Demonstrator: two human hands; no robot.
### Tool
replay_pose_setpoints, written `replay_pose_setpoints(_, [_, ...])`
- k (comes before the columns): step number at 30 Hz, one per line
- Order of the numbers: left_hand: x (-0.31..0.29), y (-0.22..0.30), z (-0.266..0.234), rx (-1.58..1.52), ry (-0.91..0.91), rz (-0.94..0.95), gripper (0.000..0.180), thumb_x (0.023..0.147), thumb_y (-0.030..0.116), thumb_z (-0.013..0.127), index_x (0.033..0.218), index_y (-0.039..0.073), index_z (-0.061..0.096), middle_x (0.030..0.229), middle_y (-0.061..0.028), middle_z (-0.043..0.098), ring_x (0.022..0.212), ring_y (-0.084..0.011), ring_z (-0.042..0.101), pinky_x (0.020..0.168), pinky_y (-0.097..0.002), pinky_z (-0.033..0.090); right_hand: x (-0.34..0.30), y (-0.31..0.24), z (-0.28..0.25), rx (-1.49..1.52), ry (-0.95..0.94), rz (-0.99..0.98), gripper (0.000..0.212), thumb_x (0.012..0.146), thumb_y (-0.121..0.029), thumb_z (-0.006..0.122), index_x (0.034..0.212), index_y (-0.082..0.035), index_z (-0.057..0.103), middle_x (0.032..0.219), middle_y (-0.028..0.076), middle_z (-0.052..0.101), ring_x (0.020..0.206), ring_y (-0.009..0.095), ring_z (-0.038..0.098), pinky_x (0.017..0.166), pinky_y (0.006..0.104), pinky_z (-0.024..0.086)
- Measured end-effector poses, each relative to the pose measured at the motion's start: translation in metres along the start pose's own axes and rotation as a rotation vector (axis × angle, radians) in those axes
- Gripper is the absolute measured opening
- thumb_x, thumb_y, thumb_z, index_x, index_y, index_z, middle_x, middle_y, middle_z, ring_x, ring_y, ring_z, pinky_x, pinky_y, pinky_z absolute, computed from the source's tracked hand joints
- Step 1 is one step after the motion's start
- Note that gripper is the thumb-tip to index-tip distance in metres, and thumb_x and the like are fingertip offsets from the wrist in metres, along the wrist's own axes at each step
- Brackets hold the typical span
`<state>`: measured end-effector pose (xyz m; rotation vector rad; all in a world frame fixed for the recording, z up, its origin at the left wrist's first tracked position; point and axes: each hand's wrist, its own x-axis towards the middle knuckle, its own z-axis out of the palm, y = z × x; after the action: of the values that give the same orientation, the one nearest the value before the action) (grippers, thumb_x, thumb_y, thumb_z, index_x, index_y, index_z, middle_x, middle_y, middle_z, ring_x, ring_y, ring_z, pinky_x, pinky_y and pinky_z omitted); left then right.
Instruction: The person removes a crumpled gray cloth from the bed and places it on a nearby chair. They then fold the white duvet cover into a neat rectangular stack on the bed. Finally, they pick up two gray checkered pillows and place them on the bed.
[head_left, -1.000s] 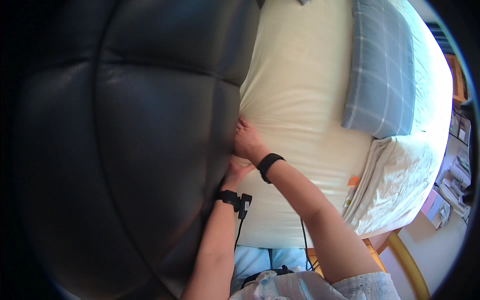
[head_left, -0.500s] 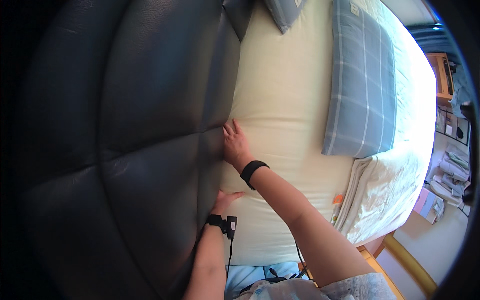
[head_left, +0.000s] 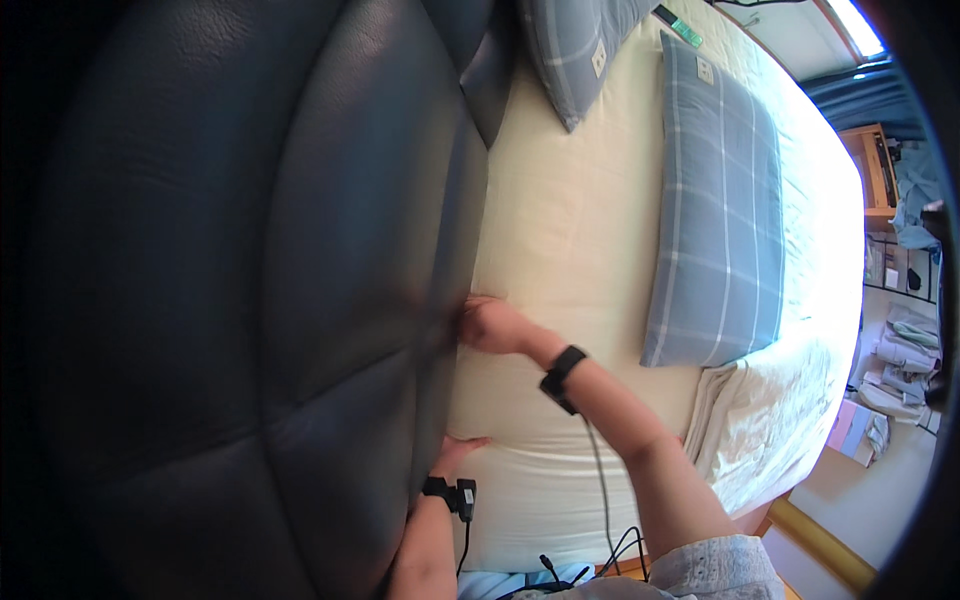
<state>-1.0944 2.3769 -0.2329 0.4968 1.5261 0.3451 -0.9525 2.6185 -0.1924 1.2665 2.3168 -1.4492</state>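
A pale cream sheet (head_left: 570, 230) covers the mattress, which meets a dark padded headboard (head_left: 350, 200) on the left. At that seam my right hand (head_left: 492, 324) is closed, its fingers curled in against the mattress edge; what they hold, if anything, is hidden. Nearer to me, my left hand (head_left: 458, 454) rests at the same seam, a digit stretched out over the sheet. Its other fingers are out of sight at the headboard side. Creases run across the sheet beside both hands. Each wrist wears a black band with a cable.
A blue-grey checked pillow (head_left: 715, 215) lies to the right, with a folded whitish cover (head_left: 755, 420) below it. Another checked pillow (head_left: 575, 65) leans by the headboard at the far end, near a remote control (head_left: 680, 27). Loose black cables (head_left: 610, 555) hang near my body.
My right hand has gone from fingers spread on the sheet edge to curled in at the seam. The view has shifted toward the far end, bringing more of the far pillow and the remote into sight.
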Motion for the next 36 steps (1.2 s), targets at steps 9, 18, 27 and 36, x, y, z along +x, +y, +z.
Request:
replay_pose_setpoints(9, [0.006,-0.004,-0.001,-0.022,0.018,0.022,0.076,0.051,0.024,0.085,0.114,0.0,0.048,0.111,-0.011,0.055,0.101,-0.0211,0.052,0.086,-0.0311,0.043,0.017,0.125,-0.161,2.029,0.823,-0.176,0.035,0.09,-0.032,0.042,0.114,-0.006,0.045,0.119,0.01,0.05,0.113,0.022,0.046,0.096,0.039,0.036])
replay_pose_setpoints(18, [0.021,-0.043,0.0,-0.059,0.033,0.114,0.063,0.055,0.019,0.084,0.108,0.0,0.054,0.103,-0.0079,0.059,0.093,-0.0186,0.056,0.083,-0.0302,0.045,0.077,0.154,-0.197,1.921,0.997,0.077,0.021,0.087,-0.02,0.054,0.101,-0.005,0.053,0.103,0.01,0.056,0.099,0.02,0.052,0.09,0.0333,0.04])
replay_pose_setpoints(27, [0.027,-0.034,-0.005,0.068,-0.006,0.184,0.077,0.058,0.036,0.08,0.118,0.001,0.047,0.114,-0.0109,0.054,0.104,-0.0227,0.05,0.089,-0.035,0.042,-0.079,0.107,-0.198,1.861,1.295,-0.151,0.016,0.082,-0.008,0.058,0.091,0.003,0.052,0.088,0.015,0.055,0.085,0.025,0.054,0.091,0.038,0.043])
replay_pose_setpoints(36, [0.008,0.009,-0.009,-0.048,-0.121,0.033,0.072,0.059,0.024,0.081,0.119,0.003,0.046,0.116,-0.0086,0.053,0.106,-0.0207,0.048,0.092,-0.0331,0.039,-0.483,-0.073,-0.074,1.192,1.565,0.116,0.031,0.087,-0.013,0.046,0.113,0.004,0.047,0.108,0.012,0.055,0.1,0.02,0.053,0.088,0.0316,0.041])
